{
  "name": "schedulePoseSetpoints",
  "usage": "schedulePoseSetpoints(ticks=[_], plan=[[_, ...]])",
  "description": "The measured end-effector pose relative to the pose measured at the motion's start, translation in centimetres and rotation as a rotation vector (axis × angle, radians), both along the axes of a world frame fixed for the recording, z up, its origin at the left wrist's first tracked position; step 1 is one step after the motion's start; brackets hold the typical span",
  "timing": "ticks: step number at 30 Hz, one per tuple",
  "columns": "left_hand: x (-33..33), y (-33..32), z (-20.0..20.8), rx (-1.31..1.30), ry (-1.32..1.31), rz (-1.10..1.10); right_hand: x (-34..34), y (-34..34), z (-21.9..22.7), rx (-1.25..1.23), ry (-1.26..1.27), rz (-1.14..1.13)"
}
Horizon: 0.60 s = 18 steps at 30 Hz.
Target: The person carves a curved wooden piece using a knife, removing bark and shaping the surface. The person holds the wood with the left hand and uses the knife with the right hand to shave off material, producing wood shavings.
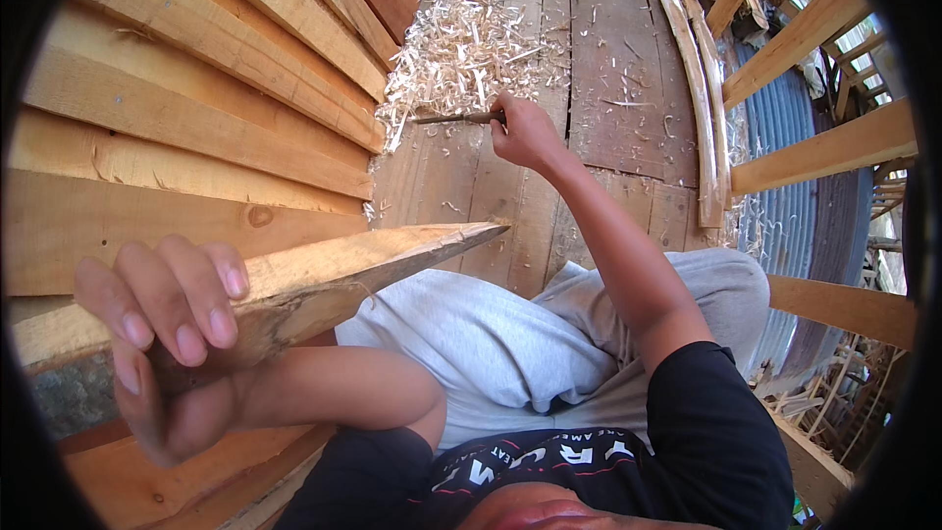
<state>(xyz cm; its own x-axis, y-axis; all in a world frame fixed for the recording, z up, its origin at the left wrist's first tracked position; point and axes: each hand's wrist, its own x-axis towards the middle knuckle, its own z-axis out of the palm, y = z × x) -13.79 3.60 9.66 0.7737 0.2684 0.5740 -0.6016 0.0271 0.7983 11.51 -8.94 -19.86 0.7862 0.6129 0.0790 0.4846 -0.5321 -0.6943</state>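
Left hand (172, 334): yours, nearest, fingers clenched around the thick end of a wooden stake (324, 280), its pointed tip aimed right above your grey shorts (491, 344).
Right hand (525, 132): stretched out, gripping a slim dark tool (453, 119) against the plank floor (608, 59).
Shavings (461, 49): 1 pale heap just beyond the tool.
Stacked boards (196, 108): left side.

Stacked planks (196, 118) left; shavings (461, 49) on plank floor (599, 69) ahead; railing (824, 152) right.
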Motion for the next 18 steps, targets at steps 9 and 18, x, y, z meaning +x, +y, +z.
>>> schedulePoseSetpoints(ticks=[9,18], plan=[[0.5,-0.2,-0.2,-0.02,-0.012,-0.014,-3.0,2.0,-3.9,0.088,0.088,0.208],[0.0,0.0,-0.1,-0.007,-0.008,-0.003,1.4,-1.1,-1.1,0.055,0.273,0.213]])
